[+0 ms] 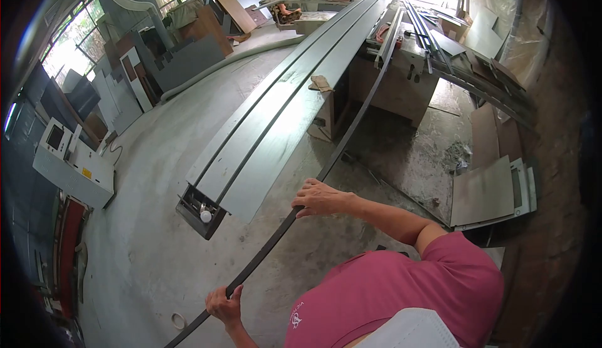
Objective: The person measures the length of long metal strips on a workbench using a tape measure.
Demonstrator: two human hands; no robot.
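A long, narrow dark strip runs diagonally from the lower left up toward the workbench at the upper right. My right hand is closed around it near the middle of the view. Lower down, my left hand also grips the strip, with the thumb on top. The strip's far part passes beside a long metal sliding table with two dark grooves. A tan glove or cloth lies on that table's right edge. The strip's near end runs out of view at the bottom.
Several boards lean at the left wall, near a grey control box. A roll of tape lies on the floor. Metal bars rest at the upper right, and panels lean at the right.
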